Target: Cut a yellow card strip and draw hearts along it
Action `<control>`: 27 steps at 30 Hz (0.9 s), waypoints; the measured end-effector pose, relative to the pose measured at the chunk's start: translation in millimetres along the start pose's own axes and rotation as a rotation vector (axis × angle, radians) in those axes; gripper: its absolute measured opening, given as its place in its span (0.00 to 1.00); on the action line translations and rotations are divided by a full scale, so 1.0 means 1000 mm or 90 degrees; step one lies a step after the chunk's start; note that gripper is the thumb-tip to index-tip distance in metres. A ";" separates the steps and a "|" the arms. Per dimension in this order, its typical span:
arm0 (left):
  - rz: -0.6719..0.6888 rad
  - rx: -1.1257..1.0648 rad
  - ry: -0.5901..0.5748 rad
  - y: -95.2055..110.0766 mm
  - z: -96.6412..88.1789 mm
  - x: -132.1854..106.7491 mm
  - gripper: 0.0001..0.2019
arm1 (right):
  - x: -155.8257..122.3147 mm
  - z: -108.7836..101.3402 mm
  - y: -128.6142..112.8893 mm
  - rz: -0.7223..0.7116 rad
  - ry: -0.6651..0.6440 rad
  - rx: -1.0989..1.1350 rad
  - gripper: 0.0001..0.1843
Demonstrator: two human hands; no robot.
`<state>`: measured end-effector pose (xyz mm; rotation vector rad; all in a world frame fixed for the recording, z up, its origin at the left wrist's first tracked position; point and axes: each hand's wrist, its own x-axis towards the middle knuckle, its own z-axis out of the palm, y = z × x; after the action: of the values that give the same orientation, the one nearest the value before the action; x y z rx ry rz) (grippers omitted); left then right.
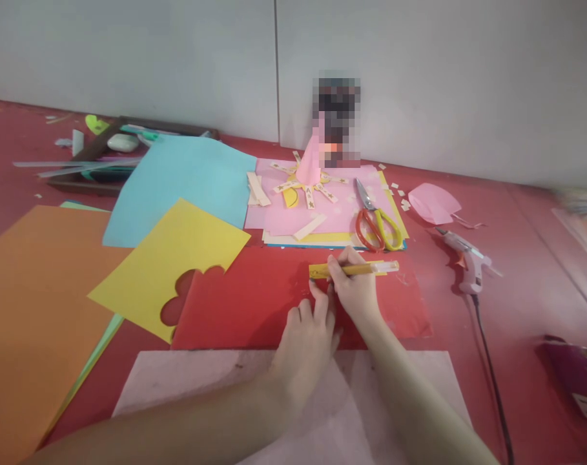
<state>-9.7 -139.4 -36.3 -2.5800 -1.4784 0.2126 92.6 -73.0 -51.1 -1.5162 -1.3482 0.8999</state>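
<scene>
My right hand (355, 284) is closed round a yellow pen (370, 268), its tip on a narrow yellow paper strip (322, 270) that lies on a red paper sheet (254, 303). My left hand (305, 339) rests beside it, fingers spread flat, fingertips pressing the strip's left end and the red sheet. A pale pink sheet (186, 381) lies under both forearms.
Yellow sheet with a flower-shaped cut-out (172, 271), blue sheet (177, 184) and orange sheet (36, 310) lie to the left. Behind are red-and-yellow scissors (378, 223), a pink cone with paper rays (307, 171) on pink paper, a glue gun (467, 261) with cord at right.
</scene>
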 end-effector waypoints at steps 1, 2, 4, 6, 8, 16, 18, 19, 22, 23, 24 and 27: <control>0.000 0.002 0.000 0.000 0.000 0.000 0.20 | 0.000 0.000 0.000 -0.001 -0.002 -0.002 0.14; 0.001 0.002 0.000 0.000 0.000 0.000 0.20 | 0.000 0.000 0.000 -0.003 -0.004 -0.003 0.14; 0.000 -0.004 0.001 0.000 -0.001 0.000 0.20 | 0.000 0.001 0.001 -0.009 -0.005 -0.002 0.14; -0.002 -0.009 0.001 0.000 0.000 0.000 0.20 | 0.001 0.001 0.002 -0.012 -0.005 0.001 0.14; -0.001 -0.012 0.001 0.000 0.000 0.000 0.19 | 0.001 0.001 0.003 -0.013 -0.006 0.002 0.14; -0.006 -0.045 -0.011 0.000 -0.001 0.001 0.18 | -0.001 0.000 0.000 0.002 -0.024 0.005 0.14; -0.005 -0.043 -0.013 0.000 0.000 0.001 0.18 | 0.000 0.000 0.000 0.010 -0.027 0.015 0.15; -0.004 -0.039 -0.013 0.000 0.000 0.000 0.19 | 0.000 0.000 0.000 0.012 -0.026 0.023 0.15; -0.005 -0.021 -0.006 0.001 0.002 0.000 0.19 | 0.001 -0.001 0.000 0.009 -0.017 0.065 0.16; -0.007 -0.016 -0.003 0.001 0.002 0.000 0.20 | 0.001 -0.001 0.000 0.008 -0.016 0.075 0.16; -0.006 -0.012 -0.002 0.002 0.002 0.000 0.20 | 0.001 -0.001 0.000 0.007 -0.016 0.078 0.16; 0.000 -0.005 0.002 0.002 0.003 -0.001 0.21 | 0.000 0.000 -0.001 0.008 -0.016 0.053 0.16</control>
<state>-9.2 -140.8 -39.1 -2.5856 -1.4808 0.2029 92.5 -72.6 -50.0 -1.4559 -1.3042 0.9750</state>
